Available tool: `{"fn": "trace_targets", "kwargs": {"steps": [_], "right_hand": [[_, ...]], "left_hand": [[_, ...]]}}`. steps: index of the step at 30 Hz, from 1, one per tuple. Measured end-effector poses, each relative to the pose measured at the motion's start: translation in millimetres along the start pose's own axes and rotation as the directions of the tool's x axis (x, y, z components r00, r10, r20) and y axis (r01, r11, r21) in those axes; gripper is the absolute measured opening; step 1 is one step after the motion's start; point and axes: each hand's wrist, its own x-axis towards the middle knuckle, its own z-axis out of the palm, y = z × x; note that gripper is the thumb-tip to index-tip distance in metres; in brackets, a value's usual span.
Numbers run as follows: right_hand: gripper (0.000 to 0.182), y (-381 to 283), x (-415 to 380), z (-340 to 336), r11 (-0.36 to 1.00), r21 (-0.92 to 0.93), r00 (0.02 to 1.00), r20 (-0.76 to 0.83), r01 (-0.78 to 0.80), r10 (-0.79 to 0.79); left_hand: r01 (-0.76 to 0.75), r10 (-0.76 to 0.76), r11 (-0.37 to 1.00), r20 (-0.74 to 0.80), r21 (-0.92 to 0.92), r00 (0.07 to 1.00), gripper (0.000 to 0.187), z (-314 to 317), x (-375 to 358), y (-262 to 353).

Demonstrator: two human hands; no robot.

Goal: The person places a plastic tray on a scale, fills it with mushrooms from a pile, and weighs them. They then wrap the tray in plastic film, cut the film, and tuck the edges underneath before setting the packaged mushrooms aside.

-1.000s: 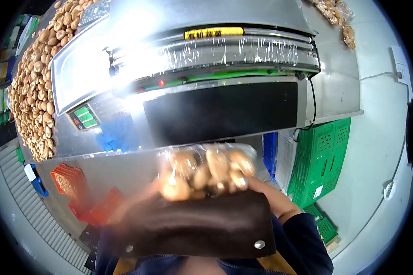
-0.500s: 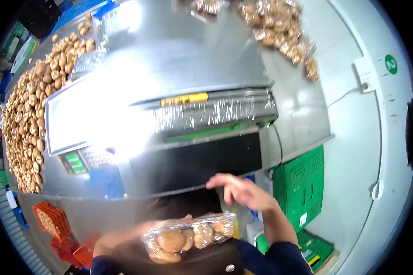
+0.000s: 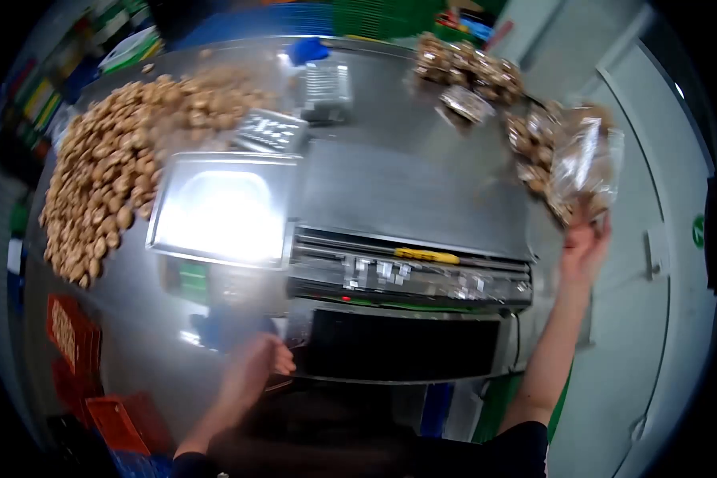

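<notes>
At the right side of the table, my right hand (image 3: 585, 247) is closed on the near end of a film-wrapped pack of mushrooms (image 3: 588, 155). It holds the pack up beside a pile of other wrapped mushroom packs (image 3: 530, 131). My left hand (image 3: 264, 362) is over the near table edge, left of the black plate (image 3: 402, 344) of the wrapping machine. Its fingers are loosely bent and slightly blurred, and I see nothing in them. Beyond that hand lies a shiny metal scale pan (image 3: 223, 209).
Loose brown mushrooms (image 3: 111, 167) form a large heap on the left. Clear trays (image 3: 271, 131) sit beside it. A yellow-handled cutter (image 3: 426, 256) rests along the wrapping machine (image 3: 422, 279). Orange crates (image 3: 127, 422) stand below at left; a wall (image 3: 625, 319) borders the right.
My right hand has reached far to the right with the wrapped mushroom pack, which was at my left hand near my body. My left hand has let go. The view has shifted.
</notes>
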Motion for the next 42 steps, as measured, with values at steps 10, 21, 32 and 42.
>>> {"fn": "trace_targets", "kwargs": {"steps": [10,21,32,42], "right_hand": [[0.015,158.0,-69.9,218.5,0.661,-0.747,0.957,0.138,-0.068,0.255],[0.054,397.8,-22.8,360.3,0.061,-0.78,0.723,0.603,0.622,0.337],[0.101,460.4,24.3,361.5,-0.1,-0.784,0.704,0.484,0.613,0.52],[0.094,423.5,-1.5,398.9,-0.075,-0.771,0.727,0.557,0.632,0.402]], "left_hand": [[-0.02,0.014,0.989,-0.042,-0.148,0.999,0.02,-143.3,4.6,78.9],[-0.058,0.04,0.997,-0.32,-0.045,0.947,0.016,-306.2,33.1,170.0],[-0.108,0.171,0.969,-0.289,0.222,0.942,0.014,-344.1,89.2,179.0],[-0.121,0.082,0.985,-0.279,-0.126,0.957,0.014,-282.3,91.3,201.2]]}}
